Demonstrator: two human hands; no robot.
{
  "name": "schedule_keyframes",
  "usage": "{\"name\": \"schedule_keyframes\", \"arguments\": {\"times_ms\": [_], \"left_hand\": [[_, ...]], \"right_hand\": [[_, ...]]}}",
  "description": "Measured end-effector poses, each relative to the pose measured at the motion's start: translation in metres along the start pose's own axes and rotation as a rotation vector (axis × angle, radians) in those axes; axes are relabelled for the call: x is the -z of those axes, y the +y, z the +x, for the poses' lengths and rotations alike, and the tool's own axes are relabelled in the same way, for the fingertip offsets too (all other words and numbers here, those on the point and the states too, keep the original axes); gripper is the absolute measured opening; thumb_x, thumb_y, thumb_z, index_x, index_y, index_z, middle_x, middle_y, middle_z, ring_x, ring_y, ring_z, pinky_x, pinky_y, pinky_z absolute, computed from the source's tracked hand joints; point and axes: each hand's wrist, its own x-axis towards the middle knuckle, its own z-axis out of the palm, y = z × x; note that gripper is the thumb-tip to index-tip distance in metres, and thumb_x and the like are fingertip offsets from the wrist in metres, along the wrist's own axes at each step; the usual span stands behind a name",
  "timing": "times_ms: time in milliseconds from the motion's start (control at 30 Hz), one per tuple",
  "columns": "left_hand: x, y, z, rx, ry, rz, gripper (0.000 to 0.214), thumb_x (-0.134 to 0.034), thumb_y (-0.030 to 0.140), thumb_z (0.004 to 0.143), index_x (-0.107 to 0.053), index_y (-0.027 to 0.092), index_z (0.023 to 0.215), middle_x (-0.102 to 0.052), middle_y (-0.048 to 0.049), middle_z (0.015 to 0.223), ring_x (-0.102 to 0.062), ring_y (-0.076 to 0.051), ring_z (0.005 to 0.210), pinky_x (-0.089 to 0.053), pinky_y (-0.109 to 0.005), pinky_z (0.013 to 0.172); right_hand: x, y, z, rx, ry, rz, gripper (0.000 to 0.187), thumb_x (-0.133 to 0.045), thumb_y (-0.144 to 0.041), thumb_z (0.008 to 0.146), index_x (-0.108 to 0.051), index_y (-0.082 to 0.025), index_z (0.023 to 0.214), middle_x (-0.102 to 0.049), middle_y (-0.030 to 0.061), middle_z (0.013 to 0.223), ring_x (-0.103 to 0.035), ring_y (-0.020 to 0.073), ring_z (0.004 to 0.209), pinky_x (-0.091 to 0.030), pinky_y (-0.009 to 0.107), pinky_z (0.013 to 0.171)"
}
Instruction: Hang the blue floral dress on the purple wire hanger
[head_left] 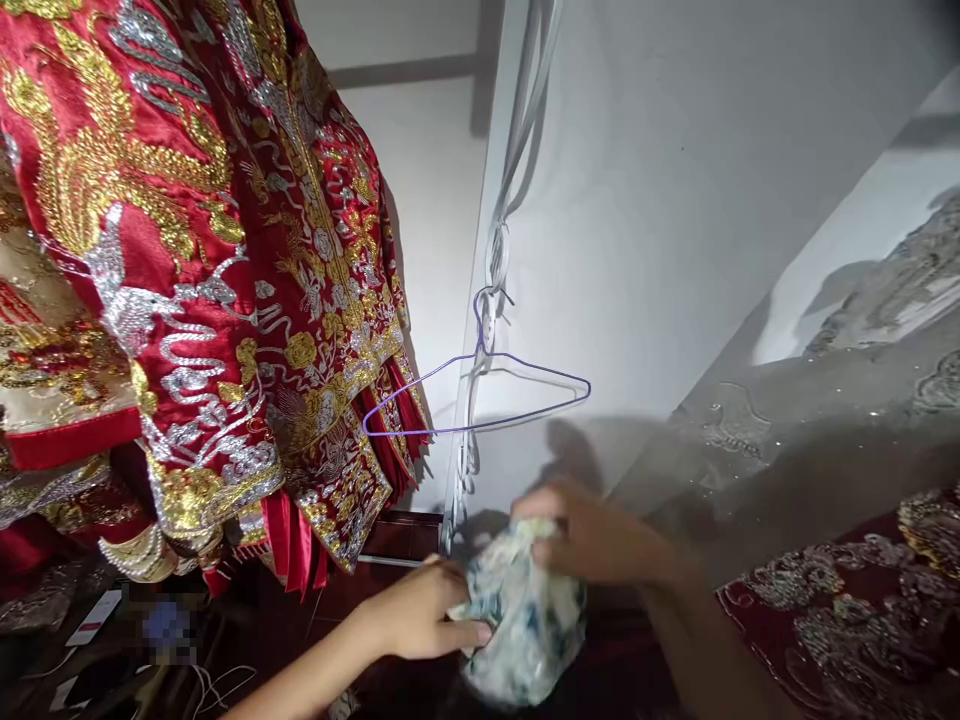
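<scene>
A crumpled white cloth with blue-green print [525, 625] is bunched low in the middle of the view. My left hand [420, 615] grips its left side with fingers curled round the fabric. My right hand [585, 535], blurred by motion, is closed on the cloth's upper edge. Just above the hands a thin purple wire hanger [480, 395] hangs empty from a white chain [495, 250] of hanger hooks running down the wall's corner.
A red garment with heavy gold and silver embroidery [187, 280] hangs at the left. At the right hang sheer grey fabric [825, 420] and dark red embroidered cloth [855, 610]. A white wall [675, 170] stands behind. Papers and cords lie on the dark floor at lower left.
</scene>
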Motion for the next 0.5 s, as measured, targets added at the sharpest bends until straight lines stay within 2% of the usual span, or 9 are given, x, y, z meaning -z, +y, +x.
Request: {"name": "schedule_keyframes", "arguments": {"times_ms": [33, 100, 133, 167, 233, 267, 367, 433, 500], "left_hand": [[0.009, -0.006, -0.003, 0.061, 0.010, 0.085, 0.041, -0.061, 0.061, 0.084, -0.069, 0.020, 0.084, -0.070, -0.0084, 0.087, -0.063, -0.026, 0.087, -0.046, -0.036, 0.088], [0.034, -0.015, -0.010, 0.194, 0.053, 0.220, 0.040, -0.060, 0.058, 0.085, -0.068, 0.019, 0.080, -0.069, -0.0085, 0.084, -0.063, -0.025, 0.083, -0.046, -0.036, 0.083], [0.049, -0.018, -0.014, 0.250, 0.082, 0.263, 0.041, -0.057, 0.057, 0.087, -0.068, 0.018, 0.079, -0.069, -0.0087, 0.083, -0.063, -0.026, 0.082, -0.046, -0.036, 0.081], [0.065, -0.020, -0.018, 0.287, 0.112, 0.288, 0.042, -0.054, 0.056, 0.089, -0.069, 0.018, 0.079, -0.070, -0.0091, 0.084, -0.063, -0.026, 0.084, -0.046, -0.036, 0.081], [0.091, -0.025, -0.024, 0.329, 0.180, 0.299, 0.039, -0.055, 0.054, 0.089, -0.071, 0.019, 0.083, -0.072, -0.0101, 0.094, -0.063, -0.028, 0.094, -0.046, -0.037, 0.085], [0.102, -0.027, -0.027, 0.341, 0.214, 0.293, 0.036, -0.057, 0.052, 0.088, -0.073, 0.020, 0.085, -0.072, -0.0102, 0.101, -0.062, -0.029, 0.101, -0.046, -0.037, 0.088], [0.122, -0.034, -0.028, 0.373, 0.313, 0.293, 0.027, -0.062, 0.043, 0.085, -0.075, 0.019, 0.088, -0.071, -0.0106, 0.116, -0.058, -0.031, 0.116, -0.045, -0.039, 0.099], [0.131, -0.036, -0.023, 0.359, 0.393, 0.320, 0.025, -0.060, 0.037, 0.085, -0.075, 0.018, 0.091, -0.069, -0.0121, 0.120, -0.055, -0.032, 0.122, -0.042, -0.043, 0.105], [0.140, -0.032, -0.017, 0.304, 0.493, 0.335, 0.026, -0.056, 0.033, 0.087, -0.074, 0.017, 0.098, -0.067, -0.0131, 0.125, -0.054, -0.032, 0.125, -0.040, -0.046, 0.109]], "right_hand": [[0.009, -0.001, -0.002, 0.015, 0.205, -0.037, 0.009, -0.058, -0.016, 0.075, -0.067, -0.017, 0.072, -0.064, 0.0008, 0.069, -0.058, 0.0142, 0.064, -0.044, 0.022, 0.057], [0.020, 0.005, 0.003, 0.006, 0.574, -0.090, 0.021, -0.056, -0.018, 0.077, -0.071, -0.019, 0.091, -0.071, 0.0050, 0.091, -0.065, 0.0200, 0.082, -0.049, 0.026, 0.070], [0.023, 0.012, 0.009, -0.007, 0.689, -0.098, 0.029, -0.055, -0.019, 0.078, -0.070, -0.021, 0.103, -0.072, 0.0064, 0.103, -0.066, 0.0222, 0.091, -0.050, 0.028, 0.076], [0.023, 0.022, 0.017, -0.021, 0.745, -0.100, 0.038, -0.054, -0.021, 0.080, -0.067, -0.022, 0.116, -0.070, 0.0072, 0.113, -0.065, 0.0237, 0.098, -0.050, 0.030, 0.081], [0.018, 0.047, 0.038, -0.060, 0.751, -0.097, 0.052, -0.051, -0.026, 0.082, -0.056, -0.024, 0.133, -0.066, 0.0080, 0.125, -0.063, 0.0253, 0.109, -0.049, 0.034, 0.089], [0.014, 0.060, 0.047, -0.091, 0.722, -0.099, 0.053, -0.049, -0.027, 0.083, -0.054, -0.025, 0.136, -0.066, 0.0080, 0.126, -0.062, 0.0255, 0.110, -0.049, 0.035, 0.091], [0.007, 0.096, 0.064, -0.213, 0.724, -0.123, 0.035, -0.044, -0.030, 0.083, -0.066, -0.024, 0.111, -0.072, 0.0055, 0.096, -0.064, 0.0240, 0.092, -0.049, 0.033, 0.081], [0.009, 0.109, 0.062, -0.252, 0.788, -0.146, 0.023, -0.044, -0.030, 0.081, -0.065, -0.022, 0.088, -0.066, 0.0022, 0.073, -0.059, 0.0215, 0.075, -0.046, 0.030, 0.070], [0.014, 0.112, 0.054, -0.242, 0.839, -0.153, 0.014, -0.046, -0.027, 0.075, -0.058, -0.021, 0.074, -0.056, -0.0003, 0.063, -0.052, 0.0189, 0.066, -0.040, 0.028, 0.061]]}}
